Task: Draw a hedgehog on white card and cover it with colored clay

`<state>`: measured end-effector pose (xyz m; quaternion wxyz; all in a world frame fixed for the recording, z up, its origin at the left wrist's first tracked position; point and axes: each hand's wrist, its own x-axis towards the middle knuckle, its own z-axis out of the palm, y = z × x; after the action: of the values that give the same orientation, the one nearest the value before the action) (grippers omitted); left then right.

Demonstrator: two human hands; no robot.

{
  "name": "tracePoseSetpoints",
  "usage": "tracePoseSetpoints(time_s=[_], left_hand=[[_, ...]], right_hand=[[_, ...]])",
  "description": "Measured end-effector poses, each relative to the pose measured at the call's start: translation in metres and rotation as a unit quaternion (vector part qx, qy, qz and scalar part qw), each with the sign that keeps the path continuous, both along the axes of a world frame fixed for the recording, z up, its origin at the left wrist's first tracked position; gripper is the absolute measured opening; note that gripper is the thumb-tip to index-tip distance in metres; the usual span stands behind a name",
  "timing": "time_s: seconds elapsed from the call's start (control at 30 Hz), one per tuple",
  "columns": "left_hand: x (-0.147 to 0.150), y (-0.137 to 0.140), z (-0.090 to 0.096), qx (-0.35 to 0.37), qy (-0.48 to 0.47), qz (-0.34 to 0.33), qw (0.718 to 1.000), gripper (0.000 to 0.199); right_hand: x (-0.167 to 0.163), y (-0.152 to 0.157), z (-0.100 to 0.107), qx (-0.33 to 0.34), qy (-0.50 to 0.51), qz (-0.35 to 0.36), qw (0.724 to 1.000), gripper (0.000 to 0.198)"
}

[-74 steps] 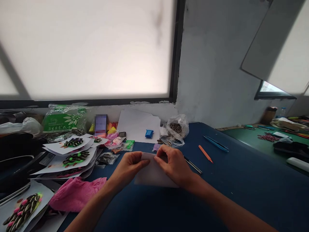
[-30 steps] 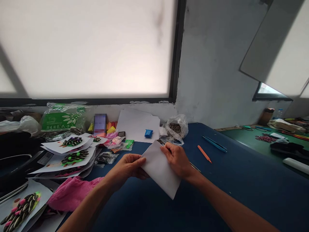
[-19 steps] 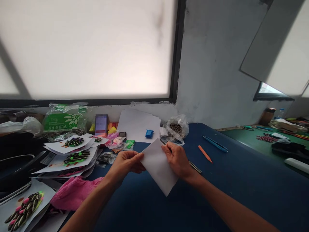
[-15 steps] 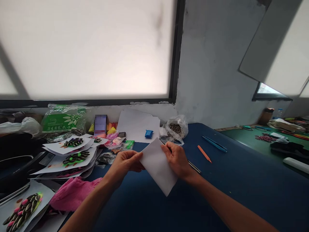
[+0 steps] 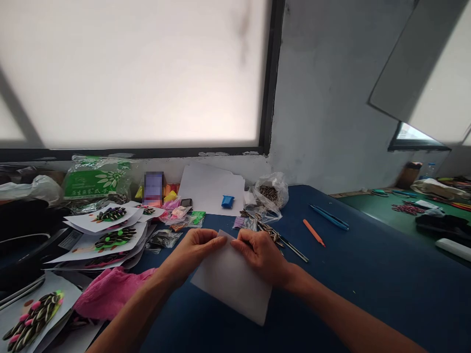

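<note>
A white sheet of paper [image 5: 235,282] hangs tilted over the blue table, held near its top edge by both hands. My left hand [image 5: 200,250] pinches it between thumb and curled fingers at the upper left. Close beside it, my right hand [image 5: 259,255] grips the same edge, thumb in front and fingers bent behind. Just beyond the right hand lie loose sunflower seeds [image 5: 272,233] and a thin metal tool [image 5: 294,248]. An orange pen-like tool [image 5: 314,232] and blue tweezers [image 5: 328,216] rest farther right.
Paper sheets with seed-and-clay pictures [image 5: 116,239] are stacked at left, near a pink cloth [image 5: 110,294]. Along the wall stand a green seed bag [image 5: 97,179], white paper [image 5: 206,184] with a blue packet [image 5: 227,201], and a clear bag of seeds [image 5: 270,192].
Both hands have lowered the paper toward me and turned it. They are closer together on its top edge, and the loose seeds behind show more.
</note>
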<state>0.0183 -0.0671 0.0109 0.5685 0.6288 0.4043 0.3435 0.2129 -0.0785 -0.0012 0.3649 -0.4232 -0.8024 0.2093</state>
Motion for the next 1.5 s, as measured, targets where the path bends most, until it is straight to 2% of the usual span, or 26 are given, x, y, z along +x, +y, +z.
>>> tracePoseSetpoints(time_s=[0.13,0.23,0.43,0.57,0.67,0.77,0.8,0.87,0.93,1.03,1.13,1.4,1.5], left_hand=[[0.008,0.000,-0.005,0.115,0.038,0.060,0.991,0.045],[0.010,0.000,-0.007,0.169,0.055,0.094,0.980,0.044],[0.000,0.007,-0.010,0.153,0.021,0.147,0.977,0.043],[-0.012,0.016,-0.012,0.158,-0.017,0.238,0.958,0.046],[-0.015,0.021,-0.016,0.170,-0.040,0.313,0.934,0.045],[-0.008,0.020,-0.023,0.189,-0.044,0.363,0.911,0.041],[-0.004,0.019,-0.025,0.196,-0.042,0.371,0.907,0.039],[0.003,0.016,-0.029,0.208,-0.035,0.379,0.901,0.038],[0.010,0.012,-0.032,0.220,-0.028,0.378,0.899,0.038],[0.017,0.007,-0.033,0.228,-0.024,0.362,0.903,0.036],[0.021,0.004,-0.031,0.234,-0.022,0.355,0.905,0.035],[0.019,0.004,-0.026,0.255,-0.007,0.354,0.900,0.032],[0.013,0.006,-0.024,0.255,-0.009,0.360,0.897,0.032]], right_hand=[[0.001,0.006,0.000,0.002,0.001,-0.034,0.999,0.044],[0.005,0.013,0.001,-0.036,0.041,-0.049,0.997,0.051],[0.017,0.027,0.000,-0.079,0.108,-0.098,0.986,0.054],[0.029,0.034,-0.002,-0.115,0.164,-0.141,0.969,0.050],[0.021,0.026,-0.001,-0.175,0.200,-0.121,0.957,0.043],[-0.005,0.007,-0.004,-0.254,0.208,-0.047,0.943,0.027],[-0.015,0.000,-0.005,-0.285,0.213,-0.009,0.935,0.026],[-0.033,-0.012,-0.010,-0.357,0.290,0.070,0.885,0.031],[-0.046,-0.018,-0.015,-0.379,0.349,0.082,0.853,0.035],[-0.051,-0.020,-0.020,-0.392,0.392,0.053,0.831,0.037],[-0.050,-0.021,-0.021,-0.405,0.404,0.034,0.820,0.041],[-0.053,-0.023,-0.020,-0.376,0.412,-0.013,0.830,0.043],[-0.048,-0.020,-0.018,-0.369,0.429,-0.037,0.824,0.041]])
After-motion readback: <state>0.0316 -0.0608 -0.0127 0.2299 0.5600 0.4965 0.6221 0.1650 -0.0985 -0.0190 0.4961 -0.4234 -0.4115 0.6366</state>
